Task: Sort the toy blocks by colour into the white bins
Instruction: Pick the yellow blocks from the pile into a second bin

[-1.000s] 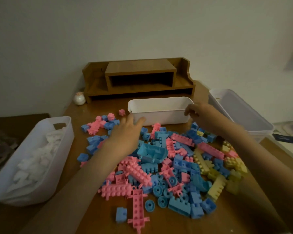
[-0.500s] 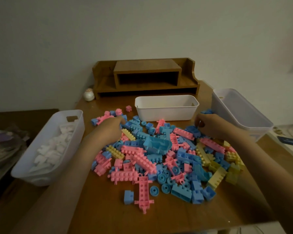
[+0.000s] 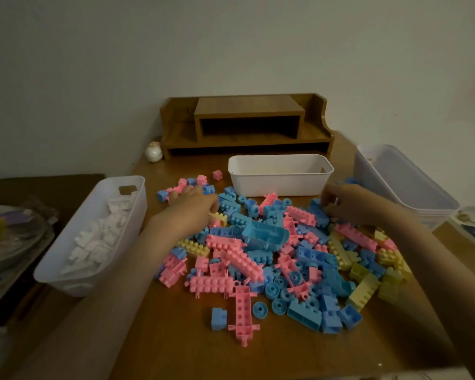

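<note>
A loose pile of pink, blue and yellow toy blocks (image 3: 258,256) covers the wooden surface (image 3: 176,341). The left hand (image 3: 195,205) reaches into its far left edge and the right hand (image 3: 351,205) into blue pieces at the far right. Each grip looks curled, but I cannot tell whether it holds anything. The left bin (image 3: 66,283) holds white blocks (image 3: 99,239). The middle bin (image 3: 280,185) and right bin (image 3: 395,174) stand farther back.

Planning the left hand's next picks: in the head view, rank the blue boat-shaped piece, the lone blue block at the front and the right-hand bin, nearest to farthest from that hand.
From the left hand:
1. blue boat-shaped piece, mid-pile, just right of it.
2. lone blue block, at the pile's front edge.
3. right-hand bin, at the table's far right.
</note>
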Demonstrator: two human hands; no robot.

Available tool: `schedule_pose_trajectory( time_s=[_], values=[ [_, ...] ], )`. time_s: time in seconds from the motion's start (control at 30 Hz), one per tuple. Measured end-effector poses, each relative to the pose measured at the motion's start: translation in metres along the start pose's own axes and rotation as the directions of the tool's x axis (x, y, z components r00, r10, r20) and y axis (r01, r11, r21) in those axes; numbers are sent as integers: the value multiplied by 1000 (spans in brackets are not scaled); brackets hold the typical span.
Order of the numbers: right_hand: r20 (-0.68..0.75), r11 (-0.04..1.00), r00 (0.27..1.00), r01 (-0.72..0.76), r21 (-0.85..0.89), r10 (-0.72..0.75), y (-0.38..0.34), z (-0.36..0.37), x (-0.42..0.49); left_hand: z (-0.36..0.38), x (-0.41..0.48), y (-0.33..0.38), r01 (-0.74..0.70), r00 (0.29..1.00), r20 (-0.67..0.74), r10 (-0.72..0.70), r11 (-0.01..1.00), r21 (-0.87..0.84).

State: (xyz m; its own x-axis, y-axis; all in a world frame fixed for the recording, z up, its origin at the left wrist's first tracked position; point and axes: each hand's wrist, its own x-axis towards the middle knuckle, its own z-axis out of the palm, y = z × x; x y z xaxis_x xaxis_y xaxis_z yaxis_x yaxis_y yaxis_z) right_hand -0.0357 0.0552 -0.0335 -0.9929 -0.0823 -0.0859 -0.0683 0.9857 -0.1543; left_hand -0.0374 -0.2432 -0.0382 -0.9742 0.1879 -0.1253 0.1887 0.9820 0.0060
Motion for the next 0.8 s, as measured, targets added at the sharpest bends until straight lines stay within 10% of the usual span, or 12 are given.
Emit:
schedule_pose_trajectory(
  time_s=[0.5,0.8],
  values=[
    [-449,922,885,268,279,-122,-48,-18,51,-1,5,-12,-48,995,77,59,989,-137],
    [-111,976,975,201,90,-191,-55,-3,65,-13,5,0,-48,977,-211,-17,953,-299]
  ],
)
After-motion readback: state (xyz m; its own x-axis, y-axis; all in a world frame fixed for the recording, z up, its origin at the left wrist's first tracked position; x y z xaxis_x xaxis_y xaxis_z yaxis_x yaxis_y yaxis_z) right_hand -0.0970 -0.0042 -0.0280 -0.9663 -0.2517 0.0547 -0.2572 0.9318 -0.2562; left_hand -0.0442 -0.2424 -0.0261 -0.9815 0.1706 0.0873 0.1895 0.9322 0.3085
